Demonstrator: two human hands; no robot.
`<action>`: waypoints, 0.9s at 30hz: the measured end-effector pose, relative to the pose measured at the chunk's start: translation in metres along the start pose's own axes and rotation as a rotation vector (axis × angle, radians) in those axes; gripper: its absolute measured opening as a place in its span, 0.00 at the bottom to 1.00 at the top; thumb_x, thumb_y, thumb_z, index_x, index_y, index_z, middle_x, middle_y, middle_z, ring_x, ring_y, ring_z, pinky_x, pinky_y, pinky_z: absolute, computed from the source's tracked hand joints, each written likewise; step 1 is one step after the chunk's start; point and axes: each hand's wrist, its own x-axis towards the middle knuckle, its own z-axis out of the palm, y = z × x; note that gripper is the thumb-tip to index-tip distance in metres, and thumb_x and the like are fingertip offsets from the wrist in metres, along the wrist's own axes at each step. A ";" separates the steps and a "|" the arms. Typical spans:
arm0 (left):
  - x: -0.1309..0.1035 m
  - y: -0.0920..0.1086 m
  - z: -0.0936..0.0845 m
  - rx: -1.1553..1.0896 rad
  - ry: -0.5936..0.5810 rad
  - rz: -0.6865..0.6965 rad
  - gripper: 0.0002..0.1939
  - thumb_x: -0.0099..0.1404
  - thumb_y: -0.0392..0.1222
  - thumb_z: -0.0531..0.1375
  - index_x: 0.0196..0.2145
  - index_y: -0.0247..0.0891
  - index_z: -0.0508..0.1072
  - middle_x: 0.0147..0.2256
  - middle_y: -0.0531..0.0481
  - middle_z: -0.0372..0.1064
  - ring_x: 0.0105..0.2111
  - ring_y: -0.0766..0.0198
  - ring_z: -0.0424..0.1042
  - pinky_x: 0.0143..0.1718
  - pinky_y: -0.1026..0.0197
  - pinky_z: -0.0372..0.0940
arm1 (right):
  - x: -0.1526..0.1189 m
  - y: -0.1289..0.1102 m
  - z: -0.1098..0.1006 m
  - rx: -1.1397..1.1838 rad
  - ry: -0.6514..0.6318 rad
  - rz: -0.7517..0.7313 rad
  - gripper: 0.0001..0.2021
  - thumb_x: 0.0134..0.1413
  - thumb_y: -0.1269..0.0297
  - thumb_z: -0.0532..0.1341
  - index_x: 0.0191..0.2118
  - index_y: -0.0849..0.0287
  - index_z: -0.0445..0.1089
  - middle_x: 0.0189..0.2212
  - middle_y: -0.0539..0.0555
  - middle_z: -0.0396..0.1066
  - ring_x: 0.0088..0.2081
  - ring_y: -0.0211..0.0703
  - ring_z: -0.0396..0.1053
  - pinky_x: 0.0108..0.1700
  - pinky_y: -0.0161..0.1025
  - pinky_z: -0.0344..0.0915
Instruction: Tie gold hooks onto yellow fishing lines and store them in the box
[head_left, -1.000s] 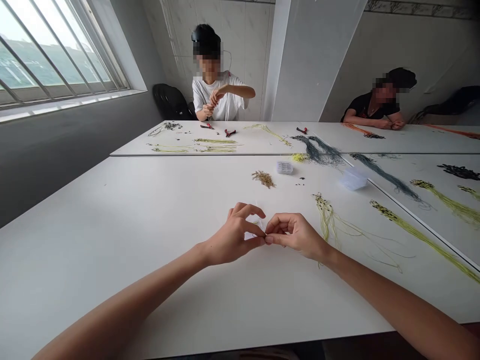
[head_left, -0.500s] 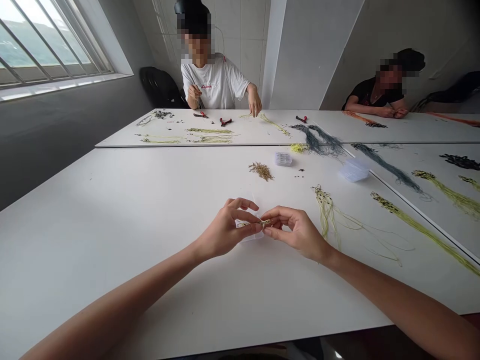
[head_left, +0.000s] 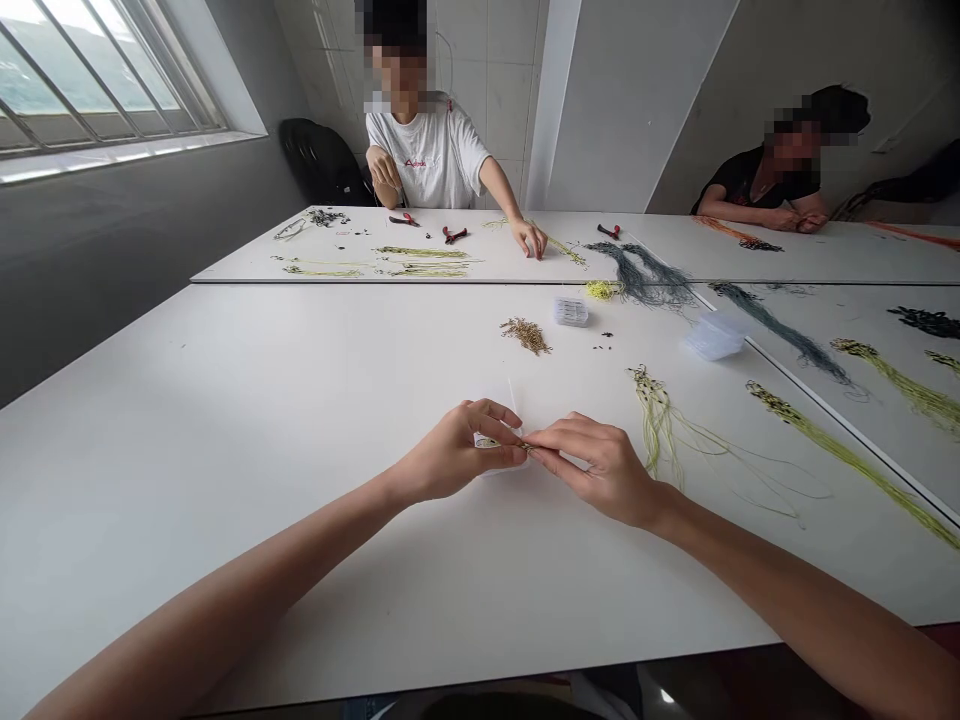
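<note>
My left hand point(head_left: 450, 452) pinches a small gathered bundle of thin yellow-green line point(head_left: 526, 448) between thumb and fingers, over the middle of the table. From the other side, the fingertips of my right hand point(head_left: 606, 468) close on the same bundle, almost touching the left fingertips. The fingers hide most of the bundle, so its shape is unclear. Beneath my left fingers lies a clear plastic box point(head_left: 495, 472), mostly covered by the hand. To the right of my right hand, loose yellow-green lines with dark ends point(head_left: 651, 410) are spread out.
Beyond my hands are a pile of small brassy parts point(head_left: 526, 336) and a clear compartment box point(head_left: 571, 312). Another clear box point(head_left: 714, 337) and a long yellow-green bundle point(head_left: 847, 455) lie rightward. Across the table, a co-worker's hand point(head_left: 529, 238) reaches down near pliers point(head_left: 454, 235).
My right fingers have straightened and come in over the end of the bundle, covering more of it. The co-worker's reaching hand has moved right and down to the tabletop. The view has shifted slightly.
</note>
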 end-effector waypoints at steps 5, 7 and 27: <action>0.000 -0.005 0.002 -0.089 -0.039 -0.025 0.12 0.63 0.51 0.61 0.36 0.43 0.81 0.47 0.44 0.69 0.46 0.55 0.71 0.42 0.54 0.68 | 0.000 0.004 -0.002 -0.289 -0.007 -0.201 0.13 0.61 0.75 0.55 0.47 0.56 0.71 0.36 0.55 0.76 0.34 0.42 0.71 0.38 0.43 0.63; 0.000 -0.004 0.003 -0.087 -0.050 -0.030 0.12 0.62 0.51 0.61 0.36 0.43 0.80 0.47 0.44 0.69 0.47 0.55 0.71 0.44 0.53 0.68 | 0.001 0.002 -0.003 -0.339 -0.023 -0.214 0.11 0.61 0.75 0.55 0.44 0.57 0.71 0.34 0.54 0.76 0.32 0.41 0.70 0.38 0.43 0.61; -0.008 0.010 0.014 0.394 0.093 0.037 0.13 0.67 0.47 0.55 0.34 0.47 0.80 0.50 0.48 0.69 0.52 0.48 0.60 0.50 0.39 0.58 | 0.000 -0.001 0.007 -0.326 -0.021 -0.148 0.08 0.62 0.74 0.55 0.37 0.59 0.71 0.27 0.52 0.74 0.28 0.38 0.68 0.40 0.42 0.56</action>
